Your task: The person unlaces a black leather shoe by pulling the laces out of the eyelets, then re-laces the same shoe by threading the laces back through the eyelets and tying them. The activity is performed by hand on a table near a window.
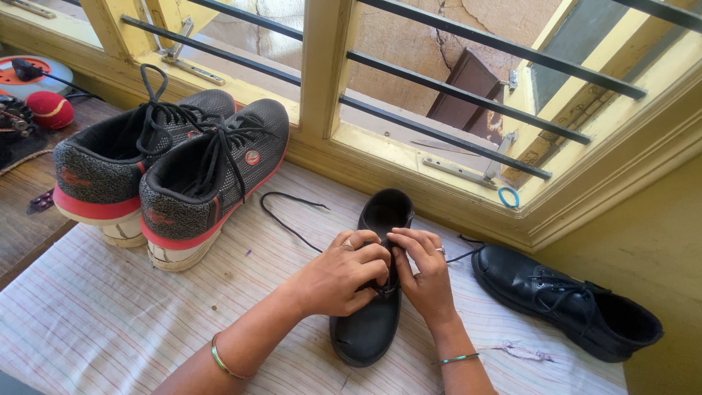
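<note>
Striped cloth (110, 322) over the tabletop, left hand (344, 274) and right hand (424, 274) pinching the lace of a black shoe (369, 329), its lacing hidden beneath both grips, second black shoe (563, 300) right, grey sneakers (168, 168) beyond, barred window (453, 80) behind.

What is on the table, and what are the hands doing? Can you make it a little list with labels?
left hand: left hand grips the lacing area of the black shoe
right hand: right hand pinches the same shoe's lace area
loose lace: black lace trails across the striped cloth
other black shoe: second black shoe lies to the right, laced
sneakers: grey and red sneakers sit side by side at the left
behind: yellow barred window
</note>
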